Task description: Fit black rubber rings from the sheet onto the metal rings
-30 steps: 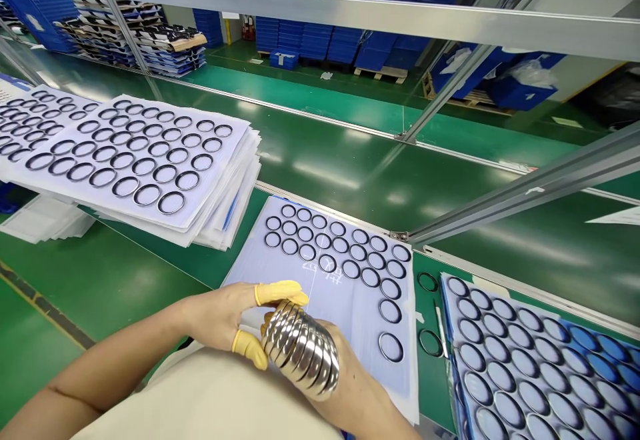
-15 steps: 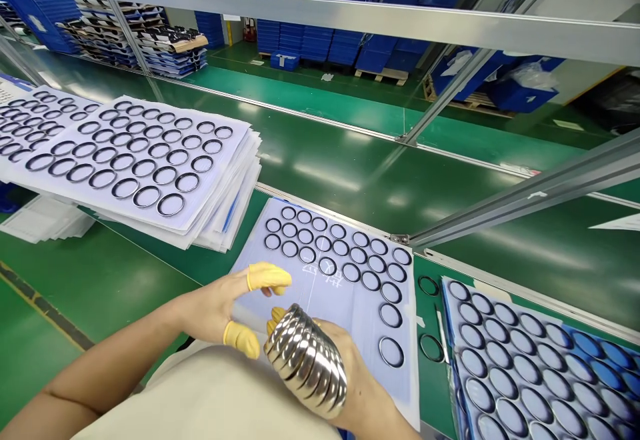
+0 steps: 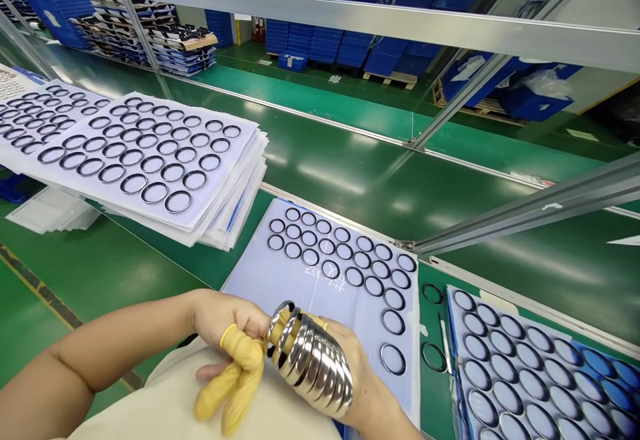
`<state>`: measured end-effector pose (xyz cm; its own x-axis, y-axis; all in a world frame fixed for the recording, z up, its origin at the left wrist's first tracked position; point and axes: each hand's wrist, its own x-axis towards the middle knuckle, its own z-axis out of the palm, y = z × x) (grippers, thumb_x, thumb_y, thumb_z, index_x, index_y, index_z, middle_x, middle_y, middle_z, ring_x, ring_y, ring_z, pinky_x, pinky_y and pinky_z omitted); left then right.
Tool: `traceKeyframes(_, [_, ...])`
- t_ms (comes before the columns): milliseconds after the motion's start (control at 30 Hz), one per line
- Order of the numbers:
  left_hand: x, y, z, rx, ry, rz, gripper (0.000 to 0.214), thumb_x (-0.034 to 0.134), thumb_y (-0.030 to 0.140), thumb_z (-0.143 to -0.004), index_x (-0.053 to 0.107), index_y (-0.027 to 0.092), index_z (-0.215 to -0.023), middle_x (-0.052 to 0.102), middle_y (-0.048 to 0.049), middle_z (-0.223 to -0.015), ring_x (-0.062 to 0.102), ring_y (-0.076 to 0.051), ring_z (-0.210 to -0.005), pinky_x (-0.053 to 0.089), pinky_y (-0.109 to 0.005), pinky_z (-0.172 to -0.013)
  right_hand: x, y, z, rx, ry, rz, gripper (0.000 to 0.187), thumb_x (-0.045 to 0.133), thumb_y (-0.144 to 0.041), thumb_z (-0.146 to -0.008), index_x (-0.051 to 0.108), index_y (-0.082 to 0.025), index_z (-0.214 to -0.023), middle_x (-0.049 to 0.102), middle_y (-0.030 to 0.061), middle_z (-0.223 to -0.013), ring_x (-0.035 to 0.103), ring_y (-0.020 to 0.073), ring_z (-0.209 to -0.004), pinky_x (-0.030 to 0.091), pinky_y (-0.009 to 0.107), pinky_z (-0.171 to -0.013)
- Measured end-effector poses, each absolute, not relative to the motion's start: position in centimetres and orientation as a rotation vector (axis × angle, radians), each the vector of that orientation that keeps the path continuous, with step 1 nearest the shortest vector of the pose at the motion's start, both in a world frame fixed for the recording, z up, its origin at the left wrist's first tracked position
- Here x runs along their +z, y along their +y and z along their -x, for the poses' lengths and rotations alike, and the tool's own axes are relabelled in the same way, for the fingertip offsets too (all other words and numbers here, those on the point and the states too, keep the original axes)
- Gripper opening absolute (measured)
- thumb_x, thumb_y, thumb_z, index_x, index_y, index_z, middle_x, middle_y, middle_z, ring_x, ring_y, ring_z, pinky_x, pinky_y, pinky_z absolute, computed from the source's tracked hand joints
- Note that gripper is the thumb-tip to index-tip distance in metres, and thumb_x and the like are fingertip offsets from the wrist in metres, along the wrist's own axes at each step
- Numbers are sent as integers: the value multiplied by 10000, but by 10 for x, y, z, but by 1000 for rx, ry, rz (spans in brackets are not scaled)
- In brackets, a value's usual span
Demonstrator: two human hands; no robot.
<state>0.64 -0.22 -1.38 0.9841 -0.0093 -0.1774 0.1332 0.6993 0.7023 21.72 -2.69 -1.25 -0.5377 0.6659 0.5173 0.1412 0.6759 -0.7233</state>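
A stack of shiny metal rings point(image 3: 313, 365) is threaded over the right hand point(image 3: 369, 395), whose fingers are bunched together inside it, at the desk's point(image 3: 125, 273) near edge. The left hand point(image 3: 225, 333), in yellow finger cots point(image 3: 235, 377), pinches the stack's front end. Just beyond lies a white sheet of black rings point(image 3: 270, 283).

Shiny silver rings point(image 3: 313, 363), yellow finger cots point(image 3: 240, 367) — green bench point(image 3: 100, 273), black-ringed lilac sheet point(image 3: 270, 280).

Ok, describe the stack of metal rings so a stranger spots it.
Find the pale sheet of dark rings on the green table nearest the person. At its near edge the right hand carries a fanned stack of metal rings, the left hand touching its end. Only these are mirror-bright and standing on edge.
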Motion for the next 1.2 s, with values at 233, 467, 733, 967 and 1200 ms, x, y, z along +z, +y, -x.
traceKeyframes(233, [-66, -16, -21, -103, -117, -455, 570, 660, 477, -787, 627, 21, -1127, 668, -118, -503, 580, -224, -310, 449, -238, -282, -2, -24, -224, 956, -2282, 671, 225, 407, -90, -860, 474, -208, -680, 465, -26, -610, 405, 111, -529, 409, 237, -529])
traceKeyframes(467, [-81, -28, -25, 196, -106, -240, 386, 682, 395, -755, 699, 30, -878, 632, -100, -447, 490, -175, -223, 464, -235, -313, 27, -15, -245, 1111, -2624, 739, 110, 553, -118, -833, 606, -215, -835, 642, 24, -815, 601, 187, -774, 498, 285, -736])
traceKeyframes(733, [-95, -23, -31, 176, -110, -267, 485, 556, 483, -811, 699, 26, -735, 571, -102, -375, 510, -180, -252, 310, -182, -212, 28, -19, -254, 1330, -2271, 825, 144, 526, -205, -926, 655, -240, -979, 676, 57, -1037, 635, 184, -940, 510, 276, -826])
traceKeyframes(967, [-93, -20, -33, 185, -27, -288, 509, 519, 440, -857, 696, -37, -824, 668, -175, -534, 594, -206, -356, 371, -204, -253, -6, -41, -251, 1221, -1835, 962, 139, 577, -239, -894, 675, -220, -798, 679, 27, -722, 626, 141, -614, 518, 226, -566])
traceKeyframes(1200, [-76, -12, -36, 199, -54, -312, 474, 499, 434, -907, 666, 12, -1045, 728, -161, -708, 637, -194, -395, 399, -183, -258, -85, -60, -283, 935, -1360, 1365, 264, 488, -370, -937, 671, -198, -1019, 740, 87, -877, 633, 159, -559, 556, 301, -545])
